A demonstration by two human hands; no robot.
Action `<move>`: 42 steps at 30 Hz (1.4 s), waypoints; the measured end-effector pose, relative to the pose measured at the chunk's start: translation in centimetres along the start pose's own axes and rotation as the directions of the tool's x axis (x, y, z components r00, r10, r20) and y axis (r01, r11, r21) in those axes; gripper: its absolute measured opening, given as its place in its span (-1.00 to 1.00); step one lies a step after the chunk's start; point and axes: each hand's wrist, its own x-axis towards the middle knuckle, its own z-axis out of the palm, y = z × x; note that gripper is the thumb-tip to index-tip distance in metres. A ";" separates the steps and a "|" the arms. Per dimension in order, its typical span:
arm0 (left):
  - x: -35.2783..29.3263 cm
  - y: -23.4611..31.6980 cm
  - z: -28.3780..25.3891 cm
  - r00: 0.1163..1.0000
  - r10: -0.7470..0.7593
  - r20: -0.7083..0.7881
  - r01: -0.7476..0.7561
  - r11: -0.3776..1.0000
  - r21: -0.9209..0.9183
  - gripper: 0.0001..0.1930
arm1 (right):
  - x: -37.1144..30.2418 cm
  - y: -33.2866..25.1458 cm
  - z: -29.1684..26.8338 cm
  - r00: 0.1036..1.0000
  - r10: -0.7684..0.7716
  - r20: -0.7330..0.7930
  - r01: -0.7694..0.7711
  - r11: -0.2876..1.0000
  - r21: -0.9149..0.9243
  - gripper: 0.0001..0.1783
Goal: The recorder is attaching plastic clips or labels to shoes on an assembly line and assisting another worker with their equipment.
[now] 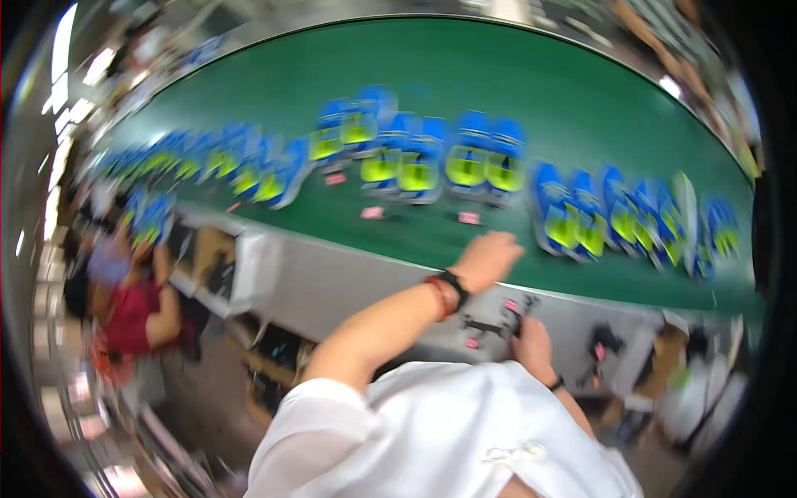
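My left hand [488, 259] reaches over the near edge of a green belt [290, 75], below a pair of blue and lime-yellow shoes [486, 158]. Its fingers are smeared by motion, so whether they hold anything cannot be told. Close to my body, my right hand [534, 344] is closed at the end of a thin black piece with a pink tag [523, 309]. A similar black piece [486, 329] with a pink tag lies beside it on the grey ledge [332, 282].
More blue and lime shoes [573, 212] stand in pairs along the belt, a long row [224, 153] to the left. Pink tags [374, 213] lie before some pairs. A person in red [133, 324] is at the left, another [693, 398] at the right. Open boxes [214, 257] sit below the ledge.
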 end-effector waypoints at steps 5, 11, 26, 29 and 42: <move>2.7 1.6 1.7 1.000 -0.002 0.029 0.002 1.000 -0.019 -0.66 | 0.3 1.0 -0.1 0.986 0.014 -0.167 0.000 0.997 0.083 -0.75; 7.0 2.6 3.9 1.000 -0.002 -0.010 0.002 0.999 -0.044 -0.54 | 0.0 2.5 -0.6 0.992 -0.007 -0.125 0.029 0.984 0.174 -0.60; 8.7 -0.3 7.7 0.996 0.080 0.035 -0.071 0.973 -0.221 -0.79 | 1.5 4.7 -2.9 0.952 0.216 -0.215 -0.223 0.975 -0.009 0.14; 8.3 -0.5 7.7 0.994 0.103 0.047 -0.091 0.973 -0.210 -0.77 | 3.0 6.0 -3.2 0.961 0.194 -0.200 -0.199 0.980 -0.008 0.21; 8.6 -0.2 8.1 0.991 0.125 -0.039 -0.130 0.974 -0.187 -0.78 | 8.7 8.1 -3.8 0.966 0.219 -0.135 -0.111 0.829 0.548 -0.42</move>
